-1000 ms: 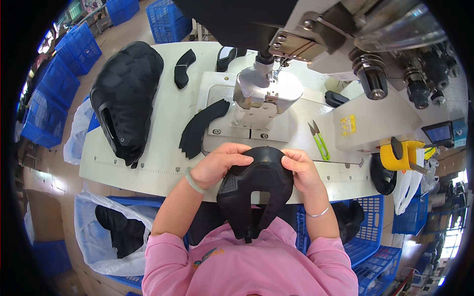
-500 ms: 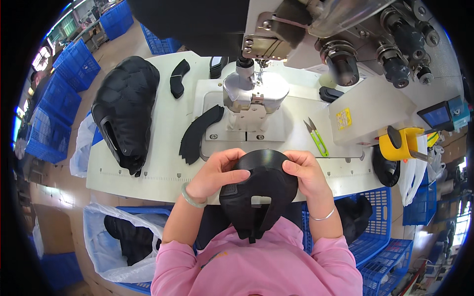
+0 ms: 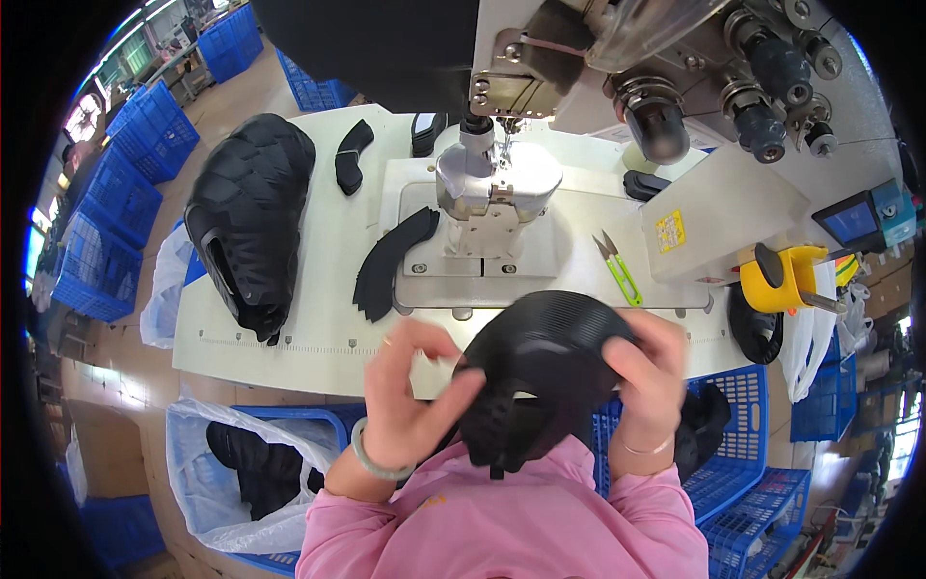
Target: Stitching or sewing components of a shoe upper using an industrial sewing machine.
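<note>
Black and ribbed, the moulded shoe upper (image 3: 540, 386) sat between the person's two hands at the near edge of the white surface (image 3: 289, 328), just in front of the pink-sleeved chest. The right hand (image 3: 646, 381) was clamped on the upper's right side, fingers curled over its rim. The left hand (image 3: 410, 396) was blurred; its thumb and fingertips pressed against the upper's left edge, fingers partly spread, and whether they truly gripped it could not be told. A pale green bangle (image 3: 371, 461) ringed the left wrist, a thin bracelet the right.

Beyond the hands stood the sewing machine (image 3: 497, 183), its post bed rising from a grey plate. A curved black piece (image 3: 391, 261) lay against the plate's left edge. Green-handled thread snips (image 3: 617, 268) lay on the plate to the right, near a yellow holder (image 3: 781, 278). Far to the left on the surface rested a tall stack of black uppers (image 3: 251, 217), with a small black strip (image 3: 349, 154) between it and the machine.

Below the surface's left end, a blue crate lined with a clear plastic bag (image 3: 207, 473) held more black pieces. Another blue crate (image 3: 743, 434) sat at the person's right, also with dark pieces inside.
</note>
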`<state>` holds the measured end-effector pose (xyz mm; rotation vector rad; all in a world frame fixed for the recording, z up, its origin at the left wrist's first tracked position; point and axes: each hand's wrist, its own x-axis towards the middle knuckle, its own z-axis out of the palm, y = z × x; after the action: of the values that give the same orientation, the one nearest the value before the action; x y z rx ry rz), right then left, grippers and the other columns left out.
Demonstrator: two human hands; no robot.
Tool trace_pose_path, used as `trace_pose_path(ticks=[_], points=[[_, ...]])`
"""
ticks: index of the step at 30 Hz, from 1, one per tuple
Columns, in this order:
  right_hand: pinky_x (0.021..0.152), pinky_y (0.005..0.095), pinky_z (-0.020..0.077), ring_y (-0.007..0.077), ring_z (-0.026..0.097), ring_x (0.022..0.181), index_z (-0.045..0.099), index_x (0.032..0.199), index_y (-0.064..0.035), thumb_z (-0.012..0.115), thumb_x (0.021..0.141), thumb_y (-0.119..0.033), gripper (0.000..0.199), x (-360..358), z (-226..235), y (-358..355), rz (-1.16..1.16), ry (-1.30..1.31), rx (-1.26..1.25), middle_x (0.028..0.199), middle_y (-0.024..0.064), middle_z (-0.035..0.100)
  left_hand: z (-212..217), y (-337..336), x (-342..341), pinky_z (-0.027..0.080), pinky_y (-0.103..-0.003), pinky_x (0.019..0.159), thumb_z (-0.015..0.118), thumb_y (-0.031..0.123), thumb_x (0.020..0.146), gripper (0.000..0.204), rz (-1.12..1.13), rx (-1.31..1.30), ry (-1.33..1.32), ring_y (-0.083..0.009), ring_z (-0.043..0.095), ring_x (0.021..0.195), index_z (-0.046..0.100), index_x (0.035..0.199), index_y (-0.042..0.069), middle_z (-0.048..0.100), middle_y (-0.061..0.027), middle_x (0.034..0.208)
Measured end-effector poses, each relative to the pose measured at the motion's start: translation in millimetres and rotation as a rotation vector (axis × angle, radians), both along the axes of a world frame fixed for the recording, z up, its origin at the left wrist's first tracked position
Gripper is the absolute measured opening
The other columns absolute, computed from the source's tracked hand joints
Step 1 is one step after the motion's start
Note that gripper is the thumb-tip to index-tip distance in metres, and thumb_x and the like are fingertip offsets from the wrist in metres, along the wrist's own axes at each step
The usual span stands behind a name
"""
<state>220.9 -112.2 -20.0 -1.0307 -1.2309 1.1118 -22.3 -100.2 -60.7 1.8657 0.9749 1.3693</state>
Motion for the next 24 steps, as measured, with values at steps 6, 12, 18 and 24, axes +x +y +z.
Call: trace_pose_path(ticks=[6,12,18,24], points=[[0.054,0.0284,0.0463,0.0175,0.057,0.060,0.069,0.089,0.0015,0.077,0.063,-0.010,0.030,-17,40,-28,-0.095,-0.948,0.857,0.074,0.0043,0.062,25,-33,19,0.053,-0.031,0.080,0.067,0.007,0.084,0.041,-0.441,-0.297,-0.328,-0.0233,0.064,0.094,0.048,0.119,-0.003,0.061,-0.0140,0.106],[0.053,0.0286,0.0420,0.0159,0.056,0.063,0.069,0.096,-0.0010,0.069,0.065,-0.008,0.032,-28,-17,-19,0.017,-0.964,0.852,0.079,0.0024,0.059,-4,-20,22,0.051,-0.035,0.089,0.057,-0.001,0.090,0.037,-0.398,-0.721,-0.672,-0.0206,0.061,0.103,0.038,0.123,0.000,0.061,-0.0150,0.113],[0.054,0.0309,0.0439,0.0181,0.059,0.070,0.067,0.099,-0.0020,0.074,0.070,-0.016,0.033,-35,-42,-18,0.080,-0.931,0.802,0.084,0.0041,0.060,-30,-26,15,0.050,-0.028,0.088,0.050,-0.009,0.091,0.039,-0.407,-0.668,-0.773,-0.0157,0.060,0.102,0.037,0.127,-0.002,0.061,-0.0165,0.114],[0.058,0.0326,0.0504,0.0249,0.061,0.066,0.061,0.091,-0.0012,0.079,0.076,-0.028,0.036,-47,-53,-6,0.208,-0.679,0.402,0.082,0.0090,0.059,-36,-33,17,0.048,-0.024,0.089,0.049,-0.009,0.091,0.045,-0.353,-0.677,-0.589,-0.0141,0.059,0.104,0.035,0.132,0.000,0.062,-0.0163,0.116]])
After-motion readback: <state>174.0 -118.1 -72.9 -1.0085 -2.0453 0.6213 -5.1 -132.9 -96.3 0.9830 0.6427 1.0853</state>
